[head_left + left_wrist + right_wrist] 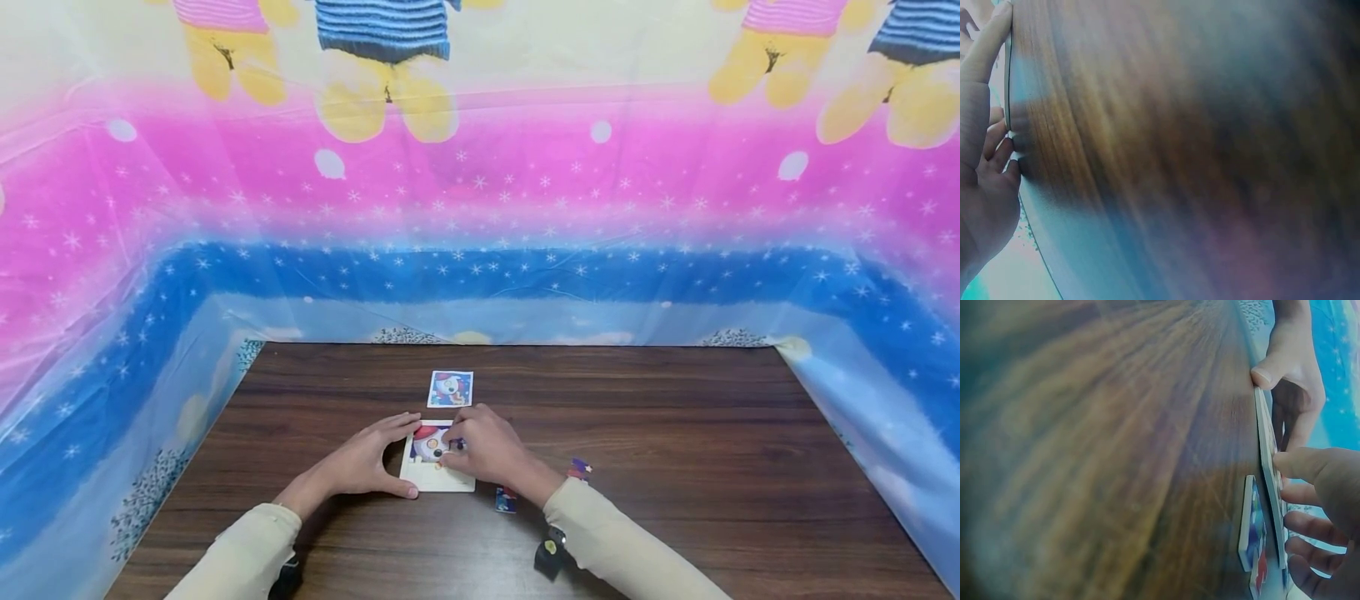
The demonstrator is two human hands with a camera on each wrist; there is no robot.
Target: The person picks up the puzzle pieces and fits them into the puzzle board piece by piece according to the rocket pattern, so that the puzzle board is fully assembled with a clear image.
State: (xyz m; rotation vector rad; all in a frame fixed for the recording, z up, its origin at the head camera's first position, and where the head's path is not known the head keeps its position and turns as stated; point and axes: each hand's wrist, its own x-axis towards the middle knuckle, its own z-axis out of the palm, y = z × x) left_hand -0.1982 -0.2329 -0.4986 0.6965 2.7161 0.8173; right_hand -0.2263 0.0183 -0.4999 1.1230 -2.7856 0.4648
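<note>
A square cream puzzle board point(438, 479) lies on the table; a white cartoon dog's face under a red hat fills its upper part, while its lower strip is bare. Across the board's left side, my left hand point(369, 456) grips it, thumb at the lower left corner and fingertips at the upper left. My right hand point(487, 446) bends over the right half, thumb and index finger pinching a puzzle piece point(459, 446) at the picture's right side, partly hidden by the fingers. In the right wrist view, its thumb and fingertips meet the face of the board point(1269, 444).
A small picture card point(451, 389) of the same dog lies just beyond the board. Loose puzzle pieces sit to the right: a blue one point(506, 500) near the right wrist and a purple-red one point(579, 469) beyond the forearm. Printed cloth point(480, 275) hangs around the dark wooden table point(675, 417).
</note>
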